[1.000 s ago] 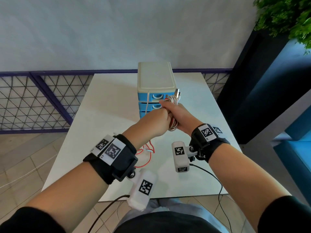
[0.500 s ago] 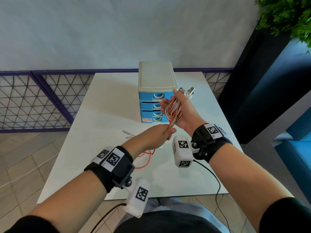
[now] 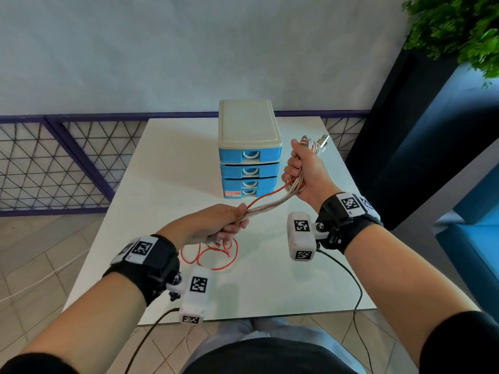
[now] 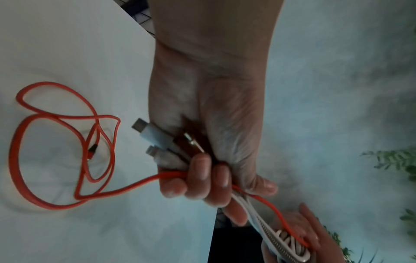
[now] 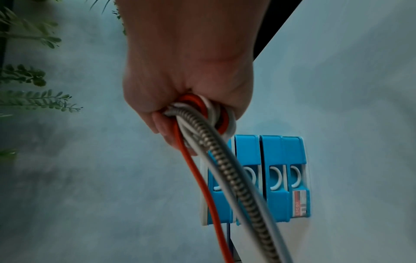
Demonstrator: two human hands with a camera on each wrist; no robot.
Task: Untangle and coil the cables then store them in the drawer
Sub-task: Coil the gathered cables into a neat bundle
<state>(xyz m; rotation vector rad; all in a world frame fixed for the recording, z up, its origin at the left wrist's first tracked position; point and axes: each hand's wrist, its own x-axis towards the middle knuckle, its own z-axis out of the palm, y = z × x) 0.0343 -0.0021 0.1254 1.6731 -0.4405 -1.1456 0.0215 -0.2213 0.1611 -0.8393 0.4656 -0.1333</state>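
Now | right hand [image 3: 303, 174] clenched the coiled cables [image 3: 297, 184] beside the drawers [image 3: 248, 171] | left hand [image 3: 216, 225] gripped their tails taut, likely for another wrap | red slack [image 3: 213, 255] lay on the table [image 3: 162, 171]

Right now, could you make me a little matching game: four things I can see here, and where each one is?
Things:
1. coiled bundle
2. loose red cable
3. plug ends
4. drawer unit

Places:
A. lying in loops on the table
B. gripped in the right hand
C. standing at the table's far side, drawers closed
D. sticking out of the left hand

Pairs: 1-B, 2-A, 3-D, 4-C
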